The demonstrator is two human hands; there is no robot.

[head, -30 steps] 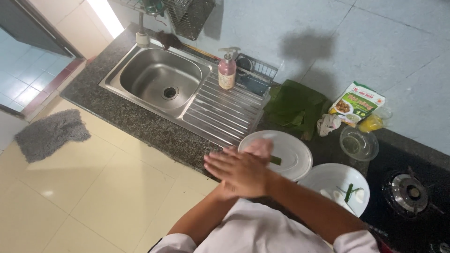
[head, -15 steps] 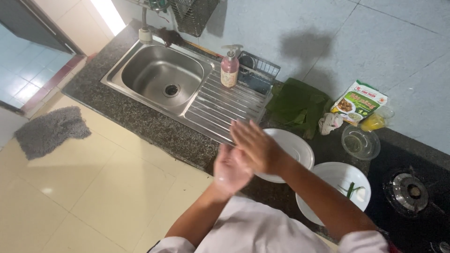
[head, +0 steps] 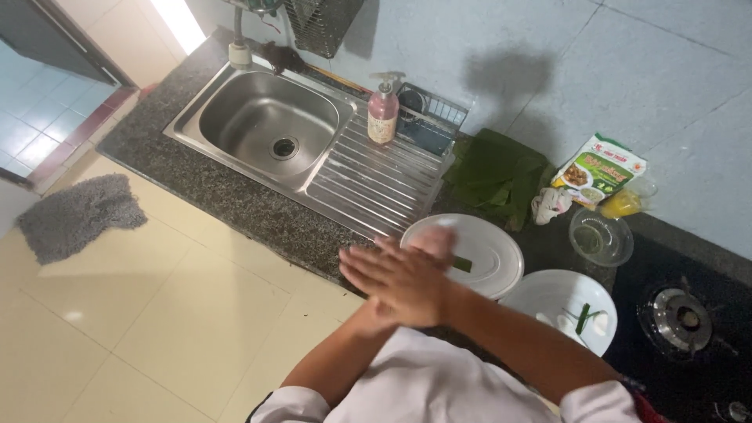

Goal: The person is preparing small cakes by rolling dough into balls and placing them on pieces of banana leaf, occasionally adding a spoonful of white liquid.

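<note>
White plate (head: 489, 251) just beyond hands; right hand (head: 403, 282) flat, fingers spread, pressed over left hand (head: 439, 241), both empty

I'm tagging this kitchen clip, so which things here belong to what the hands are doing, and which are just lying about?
In hand:
right hand laid over left hand, palms together
white plate with a green leaf strip, just beneath them

Lying about:
sink
soap bottle
green leaves
food packet
glass bowl
second white plate
gas burner
grey mat

One head-worn camera looks steeply down, fairly near, perhaps tilted, over the counter (head: 235, 204).
</note>
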